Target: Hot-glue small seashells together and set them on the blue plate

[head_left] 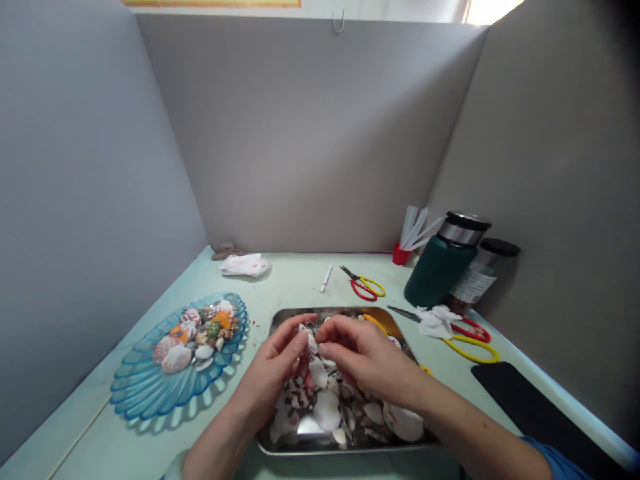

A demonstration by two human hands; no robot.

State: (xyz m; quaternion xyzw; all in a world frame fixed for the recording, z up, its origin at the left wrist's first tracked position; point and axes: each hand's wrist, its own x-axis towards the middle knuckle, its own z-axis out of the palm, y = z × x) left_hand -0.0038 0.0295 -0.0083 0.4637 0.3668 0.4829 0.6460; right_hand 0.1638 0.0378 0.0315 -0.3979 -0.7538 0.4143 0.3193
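Note:
My left hand [280, 357] is closed on a small speckled white shell [310, 340], held above the metal tray between thumb and fingers. Close against it, my right hand [357, 347] has thumb and forefinger pinched together; whatever lies between those fingertips is too small to make out. A pale shell piece [318, 373] shows just under the fingers, and I cannot tell whether it hangs from them or lies in the tray. Below both hands, the metal tray [300, 451] holds many loose shells, among them a white scallop shell [327, 410] and a reddish-brown spotted shell [299, 395].
On the left stands a blue scalloped dish [145, 380] of colourful shells. Behind the tray lie a white marker [326, 279] and small scissors [364, 283]. Larger scissors [473, 343], crumpled tissue [436, 321], a green bottle [440, 267], a jar [480, 277] and a black phone [530, 400] occupy the right.

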